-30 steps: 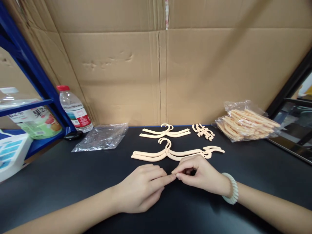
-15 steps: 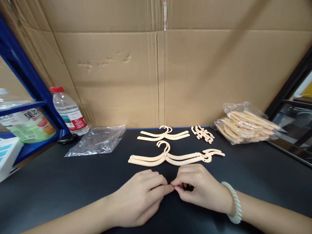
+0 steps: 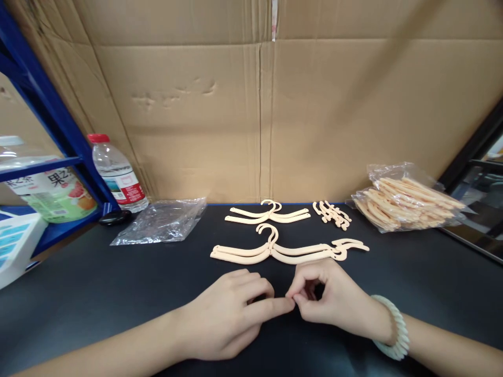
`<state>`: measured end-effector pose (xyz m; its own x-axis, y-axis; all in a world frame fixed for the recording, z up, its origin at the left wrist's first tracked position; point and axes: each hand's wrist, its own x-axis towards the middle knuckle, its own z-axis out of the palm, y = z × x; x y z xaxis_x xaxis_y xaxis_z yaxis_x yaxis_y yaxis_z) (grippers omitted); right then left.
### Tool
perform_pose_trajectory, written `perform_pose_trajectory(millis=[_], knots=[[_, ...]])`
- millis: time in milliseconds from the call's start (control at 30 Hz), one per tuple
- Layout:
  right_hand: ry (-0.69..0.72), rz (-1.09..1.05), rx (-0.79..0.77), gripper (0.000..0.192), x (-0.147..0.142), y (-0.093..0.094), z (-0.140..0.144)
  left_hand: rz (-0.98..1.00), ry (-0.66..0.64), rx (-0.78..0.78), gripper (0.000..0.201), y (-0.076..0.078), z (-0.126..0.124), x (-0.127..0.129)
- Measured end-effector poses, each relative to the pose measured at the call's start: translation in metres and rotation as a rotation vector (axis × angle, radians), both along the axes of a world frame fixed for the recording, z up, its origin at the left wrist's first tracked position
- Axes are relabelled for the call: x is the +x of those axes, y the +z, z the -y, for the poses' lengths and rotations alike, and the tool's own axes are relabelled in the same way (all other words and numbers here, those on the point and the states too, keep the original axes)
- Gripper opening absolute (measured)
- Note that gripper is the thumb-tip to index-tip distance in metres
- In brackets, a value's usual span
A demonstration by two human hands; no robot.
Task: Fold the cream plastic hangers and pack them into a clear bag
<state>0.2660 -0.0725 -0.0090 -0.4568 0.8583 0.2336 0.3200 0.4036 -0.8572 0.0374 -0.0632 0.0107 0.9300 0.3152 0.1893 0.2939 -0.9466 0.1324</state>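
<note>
Both hands are resting low on the matte black bench [image 3: 98, 293], fingertips meeting at the middle. The left hand [image 3: 231, 314] is lying knuckles-up with its forefinger stretched toward the right, the other fingers curled loosely under; whether anything is caught in its grip cannot be told. The right hand [image 3: 334, 301], with a pale green beaded bracelet [image 3: 395, 335] on its wrist, is holding thumb and forefinger pressed together in a pinch right against that forefinger tip — whatever sits between them is too small or too hidden to make out. Resting the hands on the surface looks like a way to steady fine fingertip work.

Just beyond the fingers, the nearer row of cream plastic miniature hangers [image 3: 283, 248] is lying flat, hooks pointing away — within easy reach of either hand. A second, shorter pair of cream hangers [image 3: 269, 213] is lying farther back, and beside it to the right a small cluster of cream plastic hook pieces [image 3: 333, 213], kept apart from the whole hangers. At the far right a clear plastic bag stuffed with cream hanger arms [image 3: 404, 204] is lying on its side — seemingly the stock. At the left, an emptied, crumpled clear plastic bag [image 3: 161, 220] is lying flat, and behind it a red-capped clear water bottle [image 3: 118, 175] is standing upright against the brown corrugated cardboard wall [image 3: 259, 115], beside the blue metal shelf frame [image 3: 47, 112].
</note>
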Motion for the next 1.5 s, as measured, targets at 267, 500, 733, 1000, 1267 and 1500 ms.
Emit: perform_pose_trajectory(millis=[267,500,733,1000,1267,1500], knots=[[0.054,0.089,0.111,0.019,0.001,0.008,0.0,0.014,-0.009,-0.004,0.05,0.0,0.0,-0.001],[0.074,0.108,0.168,0.019,0.002,0.008,0.0,0.03,0.001,-0.009,0.046,0.001,0.001,0.001],[0.088,0.138,0.185,0.019,0.002,0.008,0.0,0.042,0.01,-0.019,0.042,0.0,0.0,0.0],[0.061,0.157,0.246,0.019,-0.001,0.01,0.003,0.031,0.002,0.035,0.049,0.0,0.002,0.0],[-0.179,0.088,0.352,0.017,0.031,0.025,-0.031,0.378,0.268,0.19,0.032,0.014,-0.049,-0.023],[-0.521,0.083,0.386,0.026,0.069,0.029,-0.077,0.326,0.565,0.1,0.028,-0.001,-0.116,-0.051]])
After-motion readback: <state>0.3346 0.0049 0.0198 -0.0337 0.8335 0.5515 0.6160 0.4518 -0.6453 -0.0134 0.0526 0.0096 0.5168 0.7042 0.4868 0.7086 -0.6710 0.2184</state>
